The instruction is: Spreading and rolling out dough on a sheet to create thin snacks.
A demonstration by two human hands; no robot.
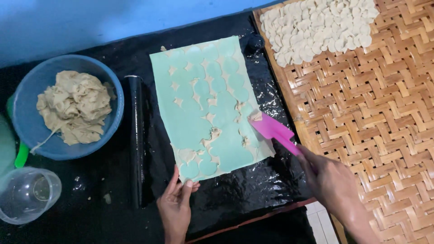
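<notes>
A light green sheet (199, 90) lies on black plastic, with thin dough scraps left on it between round cut-out holes. My right hand (327, 180) holds a pink scraper (271, 129) whose blade touches the sheet's right edge, with a bit of dough on the tip. My left hand (175, 203) pinches the sheet's near left corner, holding it down.
A blue bowl (113, 95) of dough lump stands at the left. A black rolling pin (136, 140) lies beside the sheet. A clear plastic cup (27, 194) sits at the bottom left. A woven bamboo tray (375, 122) at the right holds several round dough discs (316, 27).
</notes>
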